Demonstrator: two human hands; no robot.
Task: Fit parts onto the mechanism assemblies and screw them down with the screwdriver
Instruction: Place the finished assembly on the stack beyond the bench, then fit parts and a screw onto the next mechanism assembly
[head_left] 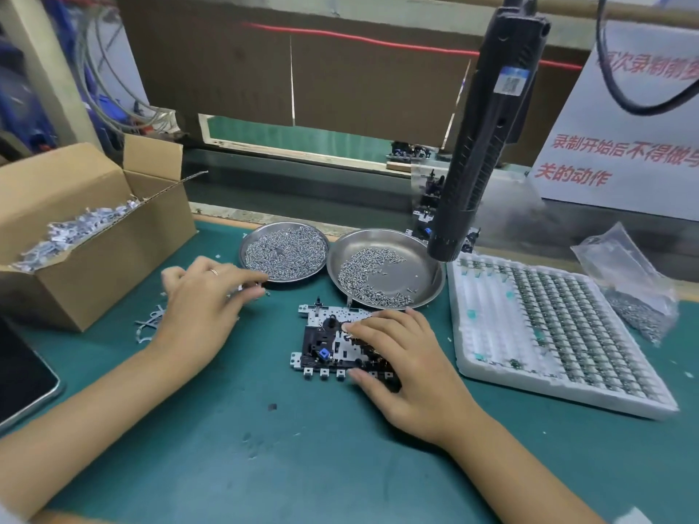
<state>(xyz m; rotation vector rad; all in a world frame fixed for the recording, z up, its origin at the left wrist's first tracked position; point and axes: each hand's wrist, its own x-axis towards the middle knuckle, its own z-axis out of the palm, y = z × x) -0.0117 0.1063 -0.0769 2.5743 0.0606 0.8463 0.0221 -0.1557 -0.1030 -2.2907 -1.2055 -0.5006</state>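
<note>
Both hands flank assembly (333, 342); mat (264, 448) open.

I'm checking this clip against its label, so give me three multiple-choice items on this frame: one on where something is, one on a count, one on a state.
1. Where does the open cardboard box stand?
A. At the table's left edge
B. Between the two dishes
C. On the white tray

2. How many round metal dishes of screws are on the table?
A. One
B. Two
C. Four

3. What is the electric screwdriver doing?
A. Lying flat on the mat
B. Held in the right hand
C. Hanging above the table, held by no hand

Answers:
1 A: the box sits left of the left hand, far from the white tray.
2 B: a left dish and a right dish lie side by side.
3 C: the right hand rests on the mechanism assembly, and the left hand is by the left dish.
</note>
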